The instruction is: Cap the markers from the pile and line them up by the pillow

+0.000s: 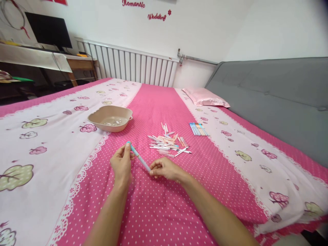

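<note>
A light blue pen point(139, 157) slants between my two hands, above the pink dotted bedspread. My left hand point(122, 160) pinches its blue upper end, thumb on top. The lower, paler end is gripped by the fingertips of my right hand point(162, 169). Just beyond my right hand lies a loose pile of pen parts point(167, 141), with pale pink barrels and thin white refills. To the right of the pile, several pens point(199, 129) lie side by side in a neat row.
A beige plastic basin point(110, 128) with small pieces inside stands on the bed at left. A pink pillow point(206, 97) lies against the grey headboard point(271, 92). At the back are a white radiator point(128, 63) and a desk with a black monitor point(50, 31).
</note>
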Available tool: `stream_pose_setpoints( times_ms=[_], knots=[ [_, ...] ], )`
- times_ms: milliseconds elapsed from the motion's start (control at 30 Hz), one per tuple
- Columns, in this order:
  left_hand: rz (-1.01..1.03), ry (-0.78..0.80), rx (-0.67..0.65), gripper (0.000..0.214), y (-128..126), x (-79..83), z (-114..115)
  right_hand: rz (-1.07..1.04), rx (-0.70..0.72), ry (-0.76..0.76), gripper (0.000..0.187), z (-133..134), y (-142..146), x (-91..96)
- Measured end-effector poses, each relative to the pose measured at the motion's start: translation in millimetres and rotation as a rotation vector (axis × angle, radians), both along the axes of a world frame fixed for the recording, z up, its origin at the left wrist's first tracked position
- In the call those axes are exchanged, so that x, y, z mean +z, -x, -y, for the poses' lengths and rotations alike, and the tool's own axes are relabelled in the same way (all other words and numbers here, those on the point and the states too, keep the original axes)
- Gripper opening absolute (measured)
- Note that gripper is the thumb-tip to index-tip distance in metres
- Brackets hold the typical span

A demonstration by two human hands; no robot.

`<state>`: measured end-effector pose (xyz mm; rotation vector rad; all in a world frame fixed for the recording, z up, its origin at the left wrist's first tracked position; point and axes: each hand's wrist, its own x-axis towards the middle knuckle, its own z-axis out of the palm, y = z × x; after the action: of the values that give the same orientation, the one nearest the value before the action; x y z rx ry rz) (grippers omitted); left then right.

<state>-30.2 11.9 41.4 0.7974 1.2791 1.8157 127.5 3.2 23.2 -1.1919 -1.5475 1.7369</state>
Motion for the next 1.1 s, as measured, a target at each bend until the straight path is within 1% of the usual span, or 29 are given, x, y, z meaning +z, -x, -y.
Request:
stream_pose_setpoints(
  times_ms=[233,333,467,667,833,967,1100],
  knots=[
    [-0.012,-0.008,-0.002,0.036,2.8,-3.0,-0.9,-0.008,0.007,0.007,0.022,0.3,-0.2,2.3],
    [-0.022,-0.005,-0.01,0.036,3.0,-3.0,-1.0,-0.024,-0.007,0.015,0.023,0.6,-0.2,4.8],
    [-0.029,0.02,-0.041,0.04,1.0,-0.8,0.1,-0.027,-0.039,-0.017,0.025,1.2,-1.4,9.1],
    [-0.067,0.069,-0.175,0.046,-4.7,1.4,4.3,-0.056,-0.109,-0.046,0.032,-0.1,-2.9,11.7],
    [-0.127,0.104,-0.303,0.043,-8.4,0.6,6.1,-0.057,-0.149,-0.071,0.032,-1.2,-2.7,9.7],
    [-0.112,0.156,-0.359,0.044,-11.8,2.9,7.7,-0.065,-0.17,-0.11,0.031,-2.2,-2.3,7.2],
    [-0.098,0.166,-0.445,0.043,-14.0,3.1,7.7,-0.084,-0.189,-0.121,0.032,-2.8,-2.0,6.4]
  ],
)
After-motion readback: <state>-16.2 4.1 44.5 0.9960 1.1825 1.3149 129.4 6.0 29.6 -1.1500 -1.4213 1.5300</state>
